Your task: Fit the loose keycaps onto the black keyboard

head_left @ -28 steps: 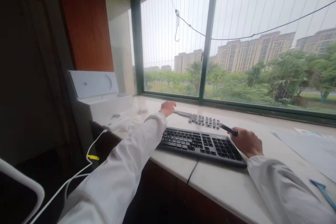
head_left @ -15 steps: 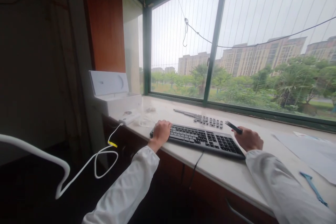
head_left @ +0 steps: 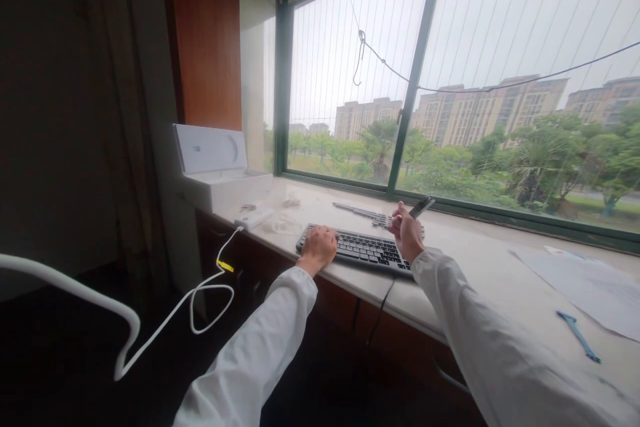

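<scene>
A black keyboard (head_left: 363, 247) lies on the pale stone windowsill counter (head_left: 475, 267). My left hand (head_left: 319, 246) rests on the keyboard's left end, fingers curled over its edge. My right hand (head_left: 407, 235) hovers over the keyboard's right half and grips a slim dark tool (head_left: 421, 206) that points up and to the right. Behind the keyboard lie rows of loose dark keycaps (head_left: 373, 215). Both arms wear white sleeves.
An open white box (head_left: 220, 173) stands at the counter's left end, with a small white device (head_left: 255, 218) and its white cable (head_left: 200, 293) hanging off the edge. Papers (head_left: 585, 283) and a blue tool (head_left: 577, 335) lie at the right. A large window runs behind.
My left hand came back from the far side of the counter onto the keyboard's left end. My right hand moved left over the keys, tilting the dark tool upward. The view drew back.
</scene>
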Demonstrator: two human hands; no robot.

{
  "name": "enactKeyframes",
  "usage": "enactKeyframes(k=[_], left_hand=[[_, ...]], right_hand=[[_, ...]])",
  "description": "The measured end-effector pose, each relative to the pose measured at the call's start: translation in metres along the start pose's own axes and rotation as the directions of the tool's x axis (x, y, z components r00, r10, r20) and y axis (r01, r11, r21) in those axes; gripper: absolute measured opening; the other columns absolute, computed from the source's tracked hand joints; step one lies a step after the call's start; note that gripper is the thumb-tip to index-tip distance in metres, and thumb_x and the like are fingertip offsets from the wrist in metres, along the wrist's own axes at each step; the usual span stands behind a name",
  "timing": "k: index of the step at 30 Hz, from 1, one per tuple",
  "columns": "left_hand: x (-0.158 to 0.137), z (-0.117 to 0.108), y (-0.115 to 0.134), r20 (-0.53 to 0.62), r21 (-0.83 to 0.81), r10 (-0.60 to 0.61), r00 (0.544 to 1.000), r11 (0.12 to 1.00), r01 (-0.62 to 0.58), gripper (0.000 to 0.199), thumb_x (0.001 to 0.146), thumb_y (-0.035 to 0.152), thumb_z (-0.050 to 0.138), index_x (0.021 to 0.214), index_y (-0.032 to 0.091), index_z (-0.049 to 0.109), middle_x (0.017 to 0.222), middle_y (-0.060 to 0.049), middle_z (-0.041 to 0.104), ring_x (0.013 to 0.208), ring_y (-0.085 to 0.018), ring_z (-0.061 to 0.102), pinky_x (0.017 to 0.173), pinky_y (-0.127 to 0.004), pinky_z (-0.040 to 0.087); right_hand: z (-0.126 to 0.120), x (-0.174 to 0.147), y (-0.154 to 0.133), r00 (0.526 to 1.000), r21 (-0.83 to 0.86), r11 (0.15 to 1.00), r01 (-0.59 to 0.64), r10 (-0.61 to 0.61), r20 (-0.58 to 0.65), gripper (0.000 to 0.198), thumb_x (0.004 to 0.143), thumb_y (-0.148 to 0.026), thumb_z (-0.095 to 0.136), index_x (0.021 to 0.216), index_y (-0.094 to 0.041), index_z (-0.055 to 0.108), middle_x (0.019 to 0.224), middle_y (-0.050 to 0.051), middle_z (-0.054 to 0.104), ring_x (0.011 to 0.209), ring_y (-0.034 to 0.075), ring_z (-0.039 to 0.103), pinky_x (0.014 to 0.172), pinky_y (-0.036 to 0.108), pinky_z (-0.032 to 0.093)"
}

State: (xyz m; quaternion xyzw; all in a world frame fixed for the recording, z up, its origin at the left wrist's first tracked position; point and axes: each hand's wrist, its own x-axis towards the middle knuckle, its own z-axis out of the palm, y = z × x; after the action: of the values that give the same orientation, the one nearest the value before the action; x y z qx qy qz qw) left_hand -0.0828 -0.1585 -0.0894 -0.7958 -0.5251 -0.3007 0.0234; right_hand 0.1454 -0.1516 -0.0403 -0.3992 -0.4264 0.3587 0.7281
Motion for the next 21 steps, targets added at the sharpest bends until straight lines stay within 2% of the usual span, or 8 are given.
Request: enactKeyframes(k=[2, 4, 8, 15, 21], left_hand=[[0.000, 0.001, -0.001, 0.010, -0.007, 0.007, 1.000, 1.000, -0.007, 0.033, 0.094, 0.024, 0.043, 0.111, 0.026, 0.071, 0.117, -0.005, 0.066, 0.111, -0.022, 0.051, 0.099, -0.038, 0.035], [0.001, 0.003, -0.002, 0.008, 0.000, 0.019, 1.000, 1.000, -0.019, 0.033, 0.094, 0.023, 0.043, 0.111, 0.026, 0.071, 0.116, -0.005, 0.066, 0.111, -0.023, 0.051, 0.099, -0.038, 0.035], [0.003, 0.008, -0.006, -0.007, 0.029, 0.037, 0.999, 0.999, -0.037, 0.032, 0.094, 0.023, 0.043, 0.110, 0.027, 0.070, 0.115, -0.005, 0.066, 0.111, -0.024, 0.051, 0.098, -0.040, 0.034], [0.004, 0.011, -0.010, 0.004, 0.045, 0.060, 0.998, 0.997, -0.060, 0.032, 0.093, 0.023, 0.042, 0.112, 0.026, 0.068, 0.116, -0.007, 0.065, 0.111, -0.024, 0.050, 0.097, -0.039, 0.035], [0.003, 0.006, -0.008, 0.041, 0.055, 0.042, 0.998, 0.997, -0.045, 0.035, 0.094, 0.019, 0.040, 0.114, 0.023, 0.068, 0.118, -0.008, 0.064, 0.113, -0.024, 0.049, 0.099, -0.038, 0.034]], right_hand=[[0.037, 0.000, 0.015, 0.993, 0.119, 0.987, -0.108, 0.100, 0.067, 0.042, 0.083, -0.051, 0.063, 0.064, -0.022, 0.040, 0.044, -0.012, 0.023, 0.037, 0.005, 0.017, 0.035, 0.021, 0.021], [0.067, 0.000, 0.028, 0.980, 0.152, 0.971, -0.187, 0.175, 0.092, 0.040, 0.087, -0.043, 0.061, 0.063, -0.022, 0.038, 0.044, -0.013, 0.021, 0.036, 0.004, 0.015, 0.033, 0.019, 0.018], [0.102, 0.002, 0.049, 0.970, 0.131, 0.961, -0.242, 0.237, 0.054, 0.040, 0.089, -0.037, 0.059, 0.062, -0.022, 0.034, 0.042, -0.012, 0.025, 0.034, 0.003, 0.018, 0.031, 0.018, 0.018], [0.104, 0.004, 0.074, 0.957, 0.075, 0.955, -0.289, 0.285, 0.057, 0.042, 0.085, -0.040, 0.063, 0.062, -0.023, 0.032, 0.041, -0.011, 0.028, 0.032, 0.004, 0.023, 0.031, 0.019, 0.022], [0.106, 0.001, 0.076, 0.957, 0.071, 0.955, -0.289, 0.286, 0.052, 0.044, 0.086, -0.040, 0.061, 0.061, -0.024, 0.029, 0.042, -0.011, 0.026, 0.033, 0.005, 0.022, 0.031, 0.020, 0.022]])
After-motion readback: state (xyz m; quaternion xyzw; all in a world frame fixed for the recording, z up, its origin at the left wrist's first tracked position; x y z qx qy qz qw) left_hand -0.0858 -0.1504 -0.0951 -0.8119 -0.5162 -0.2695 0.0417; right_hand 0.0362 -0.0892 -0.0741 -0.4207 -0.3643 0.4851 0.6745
